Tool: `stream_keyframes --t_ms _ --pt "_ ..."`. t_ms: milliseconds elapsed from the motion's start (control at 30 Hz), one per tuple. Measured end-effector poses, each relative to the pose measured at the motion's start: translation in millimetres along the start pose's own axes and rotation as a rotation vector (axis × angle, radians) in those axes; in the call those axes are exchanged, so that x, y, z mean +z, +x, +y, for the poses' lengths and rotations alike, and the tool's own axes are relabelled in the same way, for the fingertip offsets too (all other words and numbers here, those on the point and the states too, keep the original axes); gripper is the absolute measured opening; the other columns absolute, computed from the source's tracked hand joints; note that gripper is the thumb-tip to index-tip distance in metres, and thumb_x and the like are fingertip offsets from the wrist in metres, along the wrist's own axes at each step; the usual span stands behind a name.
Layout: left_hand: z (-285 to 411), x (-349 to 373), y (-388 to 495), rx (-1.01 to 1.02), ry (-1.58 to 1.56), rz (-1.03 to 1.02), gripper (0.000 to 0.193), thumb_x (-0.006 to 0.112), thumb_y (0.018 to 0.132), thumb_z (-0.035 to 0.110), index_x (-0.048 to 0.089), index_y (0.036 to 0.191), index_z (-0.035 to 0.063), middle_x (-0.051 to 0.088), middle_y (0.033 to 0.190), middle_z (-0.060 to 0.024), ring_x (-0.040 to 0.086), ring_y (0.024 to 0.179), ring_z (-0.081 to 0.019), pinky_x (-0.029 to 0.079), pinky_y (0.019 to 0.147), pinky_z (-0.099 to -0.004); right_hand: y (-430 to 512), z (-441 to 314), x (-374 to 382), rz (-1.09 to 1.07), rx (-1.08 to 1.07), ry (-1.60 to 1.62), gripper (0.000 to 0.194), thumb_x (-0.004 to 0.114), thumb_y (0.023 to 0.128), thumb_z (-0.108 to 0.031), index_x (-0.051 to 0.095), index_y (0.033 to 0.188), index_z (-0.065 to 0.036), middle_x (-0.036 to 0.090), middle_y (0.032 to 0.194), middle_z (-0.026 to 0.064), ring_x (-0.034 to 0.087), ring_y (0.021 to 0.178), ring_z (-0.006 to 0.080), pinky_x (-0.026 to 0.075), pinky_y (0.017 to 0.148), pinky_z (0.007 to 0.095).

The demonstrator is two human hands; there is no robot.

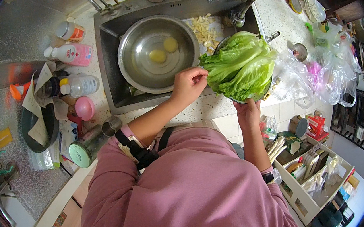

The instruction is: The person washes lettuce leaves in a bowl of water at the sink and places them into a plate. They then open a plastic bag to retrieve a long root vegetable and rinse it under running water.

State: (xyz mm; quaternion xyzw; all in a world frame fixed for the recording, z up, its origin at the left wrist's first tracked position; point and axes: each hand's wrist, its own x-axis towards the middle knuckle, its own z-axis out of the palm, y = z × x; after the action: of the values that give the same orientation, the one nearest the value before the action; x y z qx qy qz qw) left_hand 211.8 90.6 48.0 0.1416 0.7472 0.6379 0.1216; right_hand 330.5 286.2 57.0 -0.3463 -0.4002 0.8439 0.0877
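Observation:
Green lettuce leaves (240,64) are heaped over a dark-rimmed round vessel (257,98), most of which they hide. From below, my right hand (248,114) grips the vessel's near rim, thumb on top. My left hand (189,85) has its fingertips pinched together at the left edge of the lettuce. Just left of it, a large stainless steel basin (130,75) sits in the sink (116,97). Inside the basin lie two yellow, peeled potato-like pieces (157,56). Pale yellow peelings (204,30) are scattered in the sink behind the lettuce.
A faucet (239,14) reaches over the sink's right side. Left on the counter stand a pink pump bottle (74,54), a clear plastic bottle (82,84) and a green-lidded container (82,153). Plastic bags (327,63) cover the right counter. Below is a white storage rack (312,196).

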Motion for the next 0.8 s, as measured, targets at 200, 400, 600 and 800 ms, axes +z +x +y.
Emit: stream_keyframes --t_ms 200,400,600,800 --pt "-5.7 -2.4 -1.7 0.058 -0.017 0.014 0.008 0.061 0.083 0.0 0.064 0.09 -0.0009 0.067 0.087 -0.0057 0.063 0.077 -0.0092 0.05 0.067 -0.0223 -1.4 1.8 -5.2 0.027 0.014 0.013 0.057 0.054 0.088 -0.008 0.028 0.137 -0.022 0.044 0.13 0.0067 0.053 0.109 0.026 0.051 0.079 0.0405" --pt "-57.8 -38.7 -5.0 -0.141 0.073 0.157 0.012 0.063 0.085 0.004 0.064 0.097 0.0032 0.068 0.081 -0.0041 0.064 0.073 -0.0098 0.05 0.067 -0.0237 -1.7 0.0 -16.2 0.035 -0.011 0.082 0.06 0.05 0.086 -0.003 0.027 0.138 -0.02 0.04 0.136 0.0088 0.05 0.115 0.0284 0.05 0.083 0.0443" --pt "-156.6 -124.7 -1.7 -0.135 0.869 0.149 0.011 0.066 0.08 0.017 0.067 0.087 0.0085 0.065 0.082 -0.0123 0.064 0.074 -0.0298 0.051 0.066 -0.0383 -14.4 -7.2 -33.2 0.023 -0.068 -0.009 0.062 0.052 0.087 -0.003 0.023 0.14 -0.016 0.042 0.135 0.0117 0.051 0.116 0.0308 0.049 0.089 0.0506" --pt "-194.0 -147.4 16.2 -0.121 1.312 0.195 0.017 0.062 0.08 0.018 0.068 0.095 0.015 0.064 0.097 -0.0099 0.064 0.082 -0.0287 0.045 0.083 -0.0429 -24.0 -4.9 -43.7 0.036 0.013 -0.083 0.054 0.042 0.091 -0.002 0.024 0.14 -0.015 0.044 0.134 0.012 0.052 0.117 0.0304 0.05 0.09 0.0507"
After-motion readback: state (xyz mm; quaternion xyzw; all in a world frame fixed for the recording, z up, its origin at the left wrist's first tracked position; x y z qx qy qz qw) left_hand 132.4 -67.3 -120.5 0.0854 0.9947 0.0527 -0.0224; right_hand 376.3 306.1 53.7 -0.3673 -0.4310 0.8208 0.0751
